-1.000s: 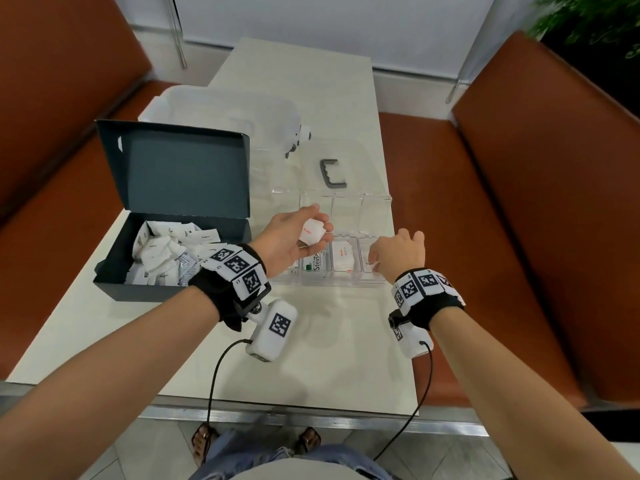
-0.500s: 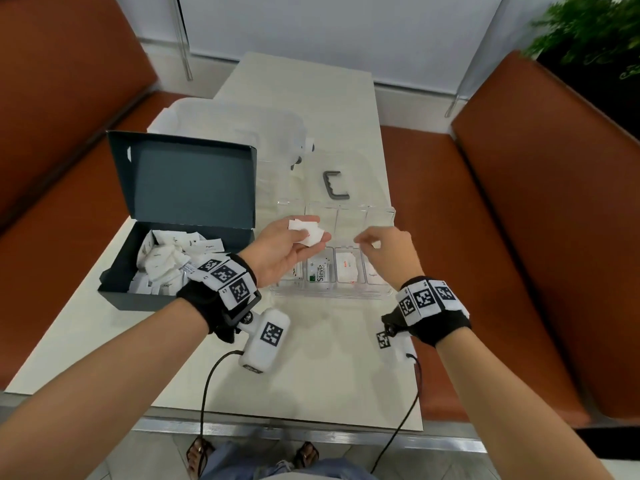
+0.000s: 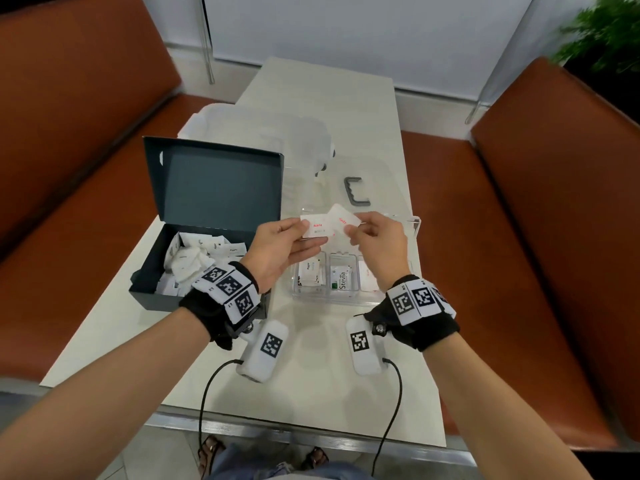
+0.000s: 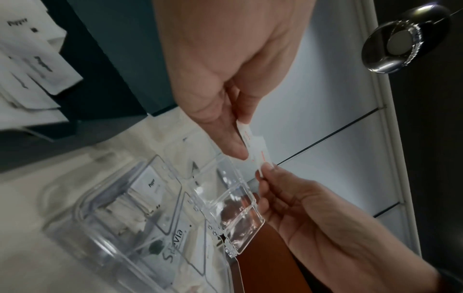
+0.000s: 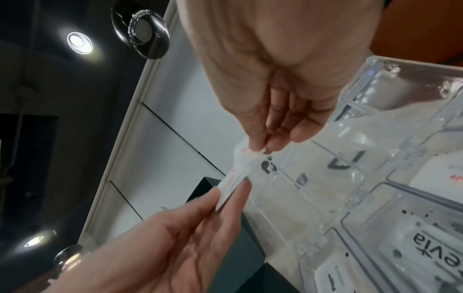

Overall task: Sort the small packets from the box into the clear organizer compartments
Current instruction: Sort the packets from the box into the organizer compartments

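Observation:
Over the clear organizer, my left hand pinches a white packet with red print between thumb and fingers. Just to its right, my right hand pinches a second red-printed packet, which overlaps the first. In the left wrist view the left hand holds the first packet edge-on. In the right wrist view the right hand pinches the second packet. The organizer's near row holds Pepper packets, a Stevia packet and a red-printed one. The dark box at left, lid up, holds several white packets.
A grey handle lies on the organizer's clear lid behind it. A translucent plastic container stands further back. Brown benches flank the narrow white table. Cables hang from both wrist cameras over the near table edge.
Both hands have risen above the organizer. My right hand left the organizer's right compartment, came over to the left hand and took hold of a second packet there.

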Available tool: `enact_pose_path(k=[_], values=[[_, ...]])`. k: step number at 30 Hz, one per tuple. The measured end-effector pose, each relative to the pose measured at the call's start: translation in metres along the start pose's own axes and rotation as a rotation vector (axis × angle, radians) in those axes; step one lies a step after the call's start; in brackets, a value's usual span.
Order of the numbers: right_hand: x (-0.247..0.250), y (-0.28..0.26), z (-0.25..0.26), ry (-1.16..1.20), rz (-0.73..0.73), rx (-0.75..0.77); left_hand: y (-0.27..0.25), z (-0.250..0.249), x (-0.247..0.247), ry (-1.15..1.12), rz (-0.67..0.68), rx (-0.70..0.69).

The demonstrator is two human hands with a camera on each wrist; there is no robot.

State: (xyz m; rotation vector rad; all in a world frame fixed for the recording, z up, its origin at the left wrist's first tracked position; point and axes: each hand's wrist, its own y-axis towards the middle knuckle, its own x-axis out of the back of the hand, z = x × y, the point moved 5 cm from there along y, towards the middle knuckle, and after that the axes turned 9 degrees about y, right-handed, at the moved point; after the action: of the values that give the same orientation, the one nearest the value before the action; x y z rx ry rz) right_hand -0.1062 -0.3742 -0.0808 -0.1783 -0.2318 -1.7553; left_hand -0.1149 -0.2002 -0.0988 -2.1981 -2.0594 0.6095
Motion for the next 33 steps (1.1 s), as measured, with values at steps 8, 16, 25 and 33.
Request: enact_pose_path(k=[8,16,25,33], values=[[-0.018,0.000,0.008,0.093,0.121,-0.011,0.000,-0.006,0.014,0.060,0.030,0.011],[-0.030,-0.006,0.004,0.010,0.060,0.011,0.000,-0.004,0.006,0.186,0.112,-0.051],[-0.011,-0.014,-0.020,0.387,0.030,-0.261,0.012,0.007,-0.020,0.133,0.079,-0.051],[0.057,0.010,-0.037,0.359,-0.090,-0.337,0.025,0.019,-0.043,0.357,0.137,0.011]])
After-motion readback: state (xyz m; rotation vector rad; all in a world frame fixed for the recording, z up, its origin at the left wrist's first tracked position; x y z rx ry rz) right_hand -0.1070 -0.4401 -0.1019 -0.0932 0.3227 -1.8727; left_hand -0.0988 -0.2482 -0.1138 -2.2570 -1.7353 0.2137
